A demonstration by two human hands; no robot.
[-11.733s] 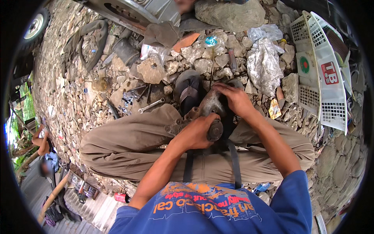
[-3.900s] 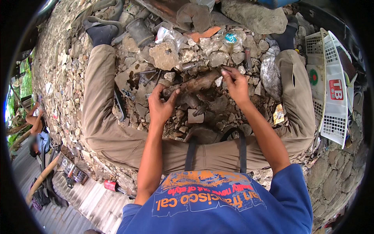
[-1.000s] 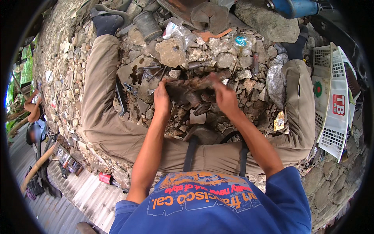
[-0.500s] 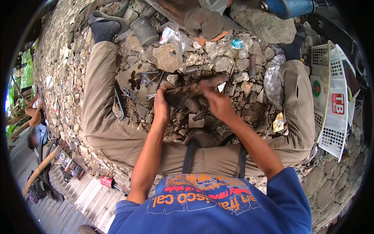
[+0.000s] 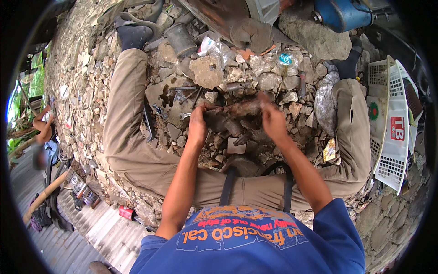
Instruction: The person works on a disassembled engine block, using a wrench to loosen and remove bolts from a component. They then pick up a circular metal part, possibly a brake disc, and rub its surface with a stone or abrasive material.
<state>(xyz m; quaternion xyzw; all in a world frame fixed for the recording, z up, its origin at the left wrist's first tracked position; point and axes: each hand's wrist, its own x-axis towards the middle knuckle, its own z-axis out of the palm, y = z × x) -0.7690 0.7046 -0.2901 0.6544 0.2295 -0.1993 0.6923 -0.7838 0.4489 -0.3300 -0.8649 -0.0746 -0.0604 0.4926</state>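
Note:
A long, rusty brown metal part (image 5: 239, 109) lies across the stones between my legs, with a short stub on its near side. My left hand (image 5: 198, 124) is closed round its left end. At the part's right end is my right hand (image 5: 274, 121), its fingers curled in and smeared by motion; whether they grip anything is hidden. Beside my left hand lies an open-end wrench (image 5: 185, 116), with a few thin metal tools (image 5: 183, 88) on a stained flat stone just beyond. A dark loose piece (image 5: 242, 139) rests below the metal part.
Rubble surrounds my outstretched legs. By my left knee lies a dark-handled tool (image 5: 148, 123). A grey can (image 5: 180, 40), a big rock (image 5: 315, 36) and a blue canister (image 5: 343, 15) stand at the far side. White plastic crates (image 5: 387, 137) line the right. Another person (image 5: 43, 146) is at far left.
My right hand has moved from over the middle of the metal part to its right end. My left hand still holds the left end. The whole view has shifted slightly.

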